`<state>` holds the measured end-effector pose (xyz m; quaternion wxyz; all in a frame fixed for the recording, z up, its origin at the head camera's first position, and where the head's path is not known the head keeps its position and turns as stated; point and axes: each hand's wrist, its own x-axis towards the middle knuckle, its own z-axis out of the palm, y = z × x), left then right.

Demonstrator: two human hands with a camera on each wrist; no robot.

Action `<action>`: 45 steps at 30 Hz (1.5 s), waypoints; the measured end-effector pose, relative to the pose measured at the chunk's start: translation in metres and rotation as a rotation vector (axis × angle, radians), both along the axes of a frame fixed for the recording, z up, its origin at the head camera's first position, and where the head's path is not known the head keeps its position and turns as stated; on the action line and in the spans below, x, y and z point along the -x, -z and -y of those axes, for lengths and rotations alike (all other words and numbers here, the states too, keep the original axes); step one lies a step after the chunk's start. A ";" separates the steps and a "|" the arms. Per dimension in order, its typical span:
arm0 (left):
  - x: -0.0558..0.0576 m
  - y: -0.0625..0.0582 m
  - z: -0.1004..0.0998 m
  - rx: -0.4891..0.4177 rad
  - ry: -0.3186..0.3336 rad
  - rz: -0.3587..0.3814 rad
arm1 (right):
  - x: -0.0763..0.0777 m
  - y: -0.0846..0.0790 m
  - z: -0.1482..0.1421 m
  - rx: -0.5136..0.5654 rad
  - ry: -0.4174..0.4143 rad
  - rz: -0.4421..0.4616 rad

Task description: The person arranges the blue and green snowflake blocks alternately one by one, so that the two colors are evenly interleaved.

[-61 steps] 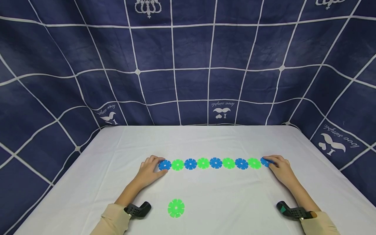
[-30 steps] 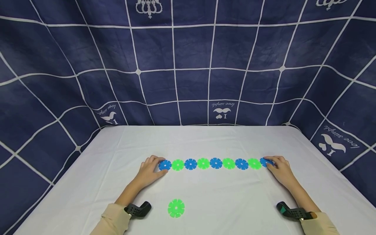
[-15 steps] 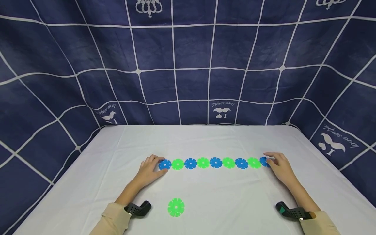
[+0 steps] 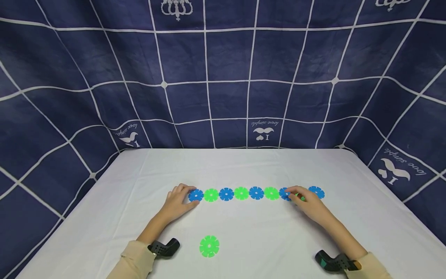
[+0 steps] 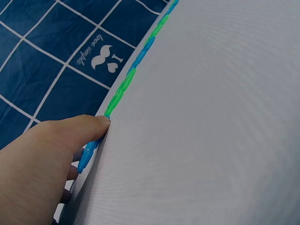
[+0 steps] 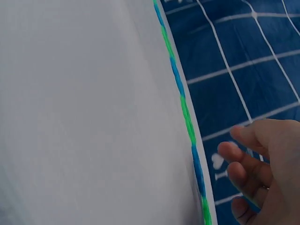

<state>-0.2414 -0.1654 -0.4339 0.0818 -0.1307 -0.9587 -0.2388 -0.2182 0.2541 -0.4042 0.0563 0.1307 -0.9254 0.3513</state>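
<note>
A row of interlocking plastic snowflake discs, blue and green by turns, lies flat across the table. My left hand [image 4: 177, 202] holds the leftmost blue snowflake disc [image 4: 196, 195] between thumb and fingers; the left wrist view shows the thumb [image 5: 96, 126] on its near edge. Toward the row's right end, my right hand [image 4: 309, 202] is over a green snowflake disc [image 4: 302, 197], mostly hidden, and its fingertips overlap a blue snowflake disc [image 4: 285, 193] in the head view. In the right wrist view its fingers are loosely bent, with nothing between them. The rightmost blue snowflake disc [image 4: 316, 192] lies uncovered.
A single green snowflake disc [image 4: 209, 246] lies apart, nearer the front. White cloth covers the table [image 4: 258, 232]. A dark blue checked curtain [image 4: 226, 100] hangs behind and on both sides.
My right hand has let go of the rightmost blue snowflake disc and moved left along the row. The left hand and the row stay in place.
</note>
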 end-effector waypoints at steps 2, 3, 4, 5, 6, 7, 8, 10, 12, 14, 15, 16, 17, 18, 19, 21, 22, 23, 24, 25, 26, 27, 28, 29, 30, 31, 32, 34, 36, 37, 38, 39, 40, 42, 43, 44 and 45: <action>0.000 0.000 0.000 -0.003 0.001 0.002 | -0.004 0.000 0.008 0.017 -0.043 0.022; 0.000 0.000 0.000 -0.003 0.001 0.004 | -0.006 0.000 0.013 0.021 -0.064 0.032; 0.000 0.000 0.000 -0.002 0.001 0.004 | -0.008 0.000 0.017 0.025 -0.086 0.040; 0.000 0.000 0.000 -0.002 0.001 0.003 | -0.010 0.000 0.021 0.026 -0.106 0.048; 0.000 0.000 0.000 0.000 0.001 0.001 | -0.013 0.000 0.025 0.028 -0.126 0.061; 0.000 0.000 0.000 -0.002 0.000 0.000 | -0.015 0.000 0.030 0.028 -0.149 0.071; -0.001 0.000 0.000 -0.002 0.000 -0.001 | -0.017 0.000 0.034 0.022 -0.173 0.075; -0.001 0.000 0.000 -0.002 0.000 -0.009 | -0.022 0.000 0.041 0.020 -0.220 0.091; -0.001 0.000 0.000 -0.005 0.001 -0.019 | -0.025 0.000 0.049 0.021 -0.260 0.103; -0.001 -0.001 0.000 -0.009 0.002 -0.023 | -0.029 0.000 0.056 0.013 -0.290 0.116; -0.001 0.000 0.000 -0.008 0.002 -0.023 | -0.030 -0.001 0.059 0.010 -0.300 0.126; -0.001 0.000 0.000 -0.007 0.005 -0.024 | -0.032 -0.001 0.063 0.005 -0.310 0.136; -0.001 0.000 0.000 -0.008 0.005 -0.022 | -0.033 -0.002 0.066 -0.002 -0.319 0.140; -0.001 0.000 0.000 -0.008 0.005 -0.017 | -0.034 -0.002 0.069 -0.008 -0.328 0.145; -0.001 0.000 -0.001 -0.007 0.005 -0.012 | -0.036 -0.002 0.073 -0.012 -0.338 0.149; 0.000 0.000 0.000 -0.007 0.006 -0.013 | -0.037 -0.004 0.079 -0.011 -0.369 0.147; 0.000 0.000 0.000 -0.009 0.007 -0.013 | -0.038 -0.004 0.082 -0.012 -0.386 0.146; 0.000 0.000 0.000 -0.011 0.005 -0.010 | -0.038 -0.004 0.085 -0.016 -0.401 0.141; 0.000 0.000 0.000 -0.012 0.006 -0.010 | -0.038 -0.005 0.089 -0.017 -0.417 0.139; 0.000 0.000 0.000 -0.017 0.007 -0.017 | -0.039 -0.005 0.092 -0.018 -0.431 0.141; 0.000 0.001 0.001 -0.020 0.007 -0.021 | -0.039 -0.006 0.097 -0.021 -0.446 0.142; -0.001 0.001 0.001 -0.024 0.009 -0.032 | -0.039 -0.006 0.101 -0.028 -0.454 0.145; -0.001 0.002 0.000 -0.017 0.011 -0.057 | -0.039 -0.006 0.106 -0.034 -0.465 0.147; -0.002 0.001 0.000 -0.019 0.013 -0.068 | -0.040 -0.006 0.111 -0.038 -0.476 0.145; -0.002 0.002 0.000 -0.024 0.014 -0.076 | -0.040 -0.006 0.116 -0.040 -0.490 0.144; -0.002 0.002 0.000 -0.027 0.015 -0.084 | -0.041 -0.006 0.121 -0.043 -0.502 0.141; -0.002 0.001 0.000 -0.027 0.015 -0.078 | -0.042 -0.006 0.127 -0.043 -0.515 0.136; -0.001 0.000 0.000 -0.023 0.013 -0.061 | -0.044 -0.006 0.138 -0.044 -0.549 0.121; 0.000 -0.001 0.000 -0.024 0.010 -0.019 | -0.046 -0.006 0.150 -0.041 -0.585 0.107; 0.000 -0.001 0.000 -0.017 0.008 -0.010 | -0.047 -0.005 0.155 -0.041 -0.598 0.100; 0.000 -0.002 0.000 -0.013 0.004 0.000 | -0.048 -0.005 0.160 -0.044 -0.611 0.091; 0.000 -0.002 0.000 -0.008 0.000 0.002 | -0.049 -0.003 0.165 -0.050 -0.626 0.080; 0.000 -0.002 0.000 -0.006 -0.004 0.001 | -0.050 -0.002 0.169 -0.050 -0.635 0.077; -0.001 -0.002 0.001 -0.009 -0.008 -0.003 | -0.053 0.003 0.174 -0.063 -0.642 0.069; -0.001 -0.001 0.001 -0.009 -0.010 -0.002 | -0.055 0.005 0.176 -0.078 -0.644 0.060; -0.001 -0.001 0.000 -0.010 -0.008 -0.002 | -0.057 0.008 0.177 -0.091 -0.646 0.053; -0.001 -0.001 0.000 -0.011 -0.005 -0.001 | -0.058 0.010 0.178 -0.102 -0.646 0.044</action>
